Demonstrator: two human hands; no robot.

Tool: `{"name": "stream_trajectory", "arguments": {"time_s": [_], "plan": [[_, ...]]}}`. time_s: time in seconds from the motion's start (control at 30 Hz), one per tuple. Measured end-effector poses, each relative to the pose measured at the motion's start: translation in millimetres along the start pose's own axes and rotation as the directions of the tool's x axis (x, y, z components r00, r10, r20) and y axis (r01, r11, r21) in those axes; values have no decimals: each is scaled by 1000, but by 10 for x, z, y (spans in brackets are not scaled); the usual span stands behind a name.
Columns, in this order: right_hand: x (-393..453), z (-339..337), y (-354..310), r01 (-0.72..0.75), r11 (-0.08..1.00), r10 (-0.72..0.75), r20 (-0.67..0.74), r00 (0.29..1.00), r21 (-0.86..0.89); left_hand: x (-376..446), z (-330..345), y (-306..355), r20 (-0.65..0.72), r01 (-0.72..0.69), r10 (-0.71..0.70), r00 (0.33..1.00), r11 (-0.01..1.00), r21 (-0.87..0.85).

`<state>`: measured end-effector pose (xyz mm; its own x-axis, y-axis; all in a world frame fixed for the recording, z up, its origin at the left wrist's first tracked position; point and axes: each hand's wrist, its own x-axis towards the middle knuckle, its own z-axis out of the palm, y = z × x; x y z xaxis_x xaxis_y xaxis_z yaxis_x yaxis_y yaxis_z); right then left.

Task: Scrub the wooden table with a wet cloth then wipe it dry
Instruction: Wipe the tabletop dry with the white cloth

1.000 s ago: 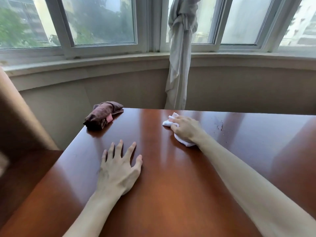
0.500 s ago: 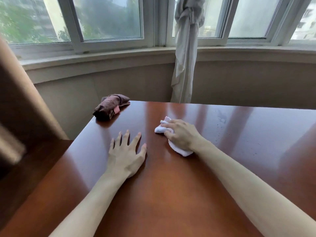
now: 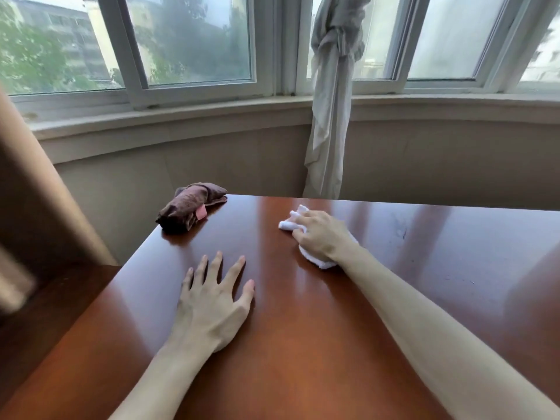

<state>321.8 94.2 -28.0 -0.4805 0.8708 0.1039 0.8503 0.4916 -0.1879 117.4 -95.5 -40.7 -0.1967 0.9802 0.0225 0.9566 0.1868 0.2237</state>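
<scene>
Head view: right hand (image 3: 322,236) grips white cloth (image 3: 315,259) on table (image 3: 303,344).

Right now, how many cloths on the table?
2. A white cloth gripped under the right hand near the far edge; a brown cloth bunched at the far left corner, untouched. None seem hidden.

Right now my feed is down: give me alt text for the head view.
The right hand presses a white cloth on the wooden table; the left hand lies flat beside it. A rolled brown cloth sits at the far left corner, below windows.
</scene>
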Motion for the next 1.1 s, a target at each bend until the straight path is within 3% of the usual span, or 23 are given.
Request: {"name": "stream_trajectory", "arguments": {"time_s": [0.17,0.3,0.53,0.8,0.93,1.1], "plan": [[-1359,-105,-483,161,985,-160,-20,987,65,32,-34,72,61,-28,20,998,990,136],[-1930,-112,-456,256,964,-253,-45,966,75,1,-146,171,-5,-154,158,987,972,179],[-943,-273,377,-87,992,86,6,996,88,47,36,246,52,-181,180,982,983,16],[435,-247,1144,-293,956,294,-42,955,28,81,111,201,8,-185,185,983,982,30],[337,-226,1022,-240,970,239,-33,970,-23,71,98,204,27,-174,173,985,984,23],[-604,-204,424,-70,997,71,29,997,-31,78,88,228,48,-173,171,984,984,35]]}}
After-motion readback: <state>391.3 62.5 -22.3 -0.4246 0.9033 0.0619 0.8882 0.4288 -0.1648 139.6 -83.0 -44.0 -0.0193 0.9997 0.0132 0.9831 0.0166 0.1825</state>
